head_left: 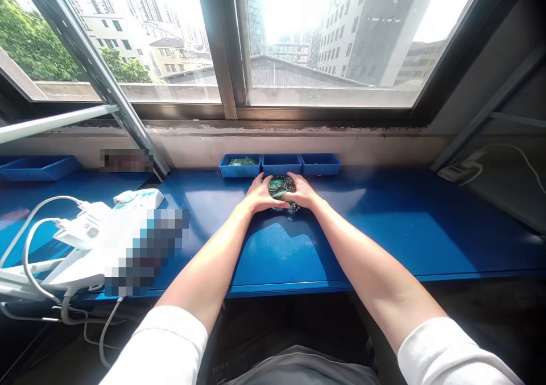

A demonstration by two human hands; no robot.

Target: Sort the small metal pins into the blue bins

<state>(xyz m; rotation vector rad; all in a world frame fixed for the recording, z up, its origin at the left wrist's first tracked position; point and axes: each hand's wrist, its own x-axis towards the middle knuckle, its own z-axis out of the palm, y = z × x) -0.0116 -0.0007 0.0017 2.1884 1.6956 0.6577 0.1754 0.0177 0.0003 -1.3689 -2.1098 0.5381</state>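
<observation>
A small dark bundle with green parts (279, 186) rests on the blue tabletop (281, 254), just in front of three blue bins. My left hand (259, 195) is curled round its left side, and my right hand (303, 193) wraps its right side, so both hold it between them. Thin dark strands and small bits stick out at its lower right edge. What exactly the bundle consists of is too small to tell.
Behind the hands stand a left bin (240, 170) with green pieces, a middle bin (281, 170) and a right bin (321, 170). White power strips (123, 231) with cables lie at the left. A blue tray (46, 172) sits farther left, and a metal post (128, 118) rises behind.
</observation>
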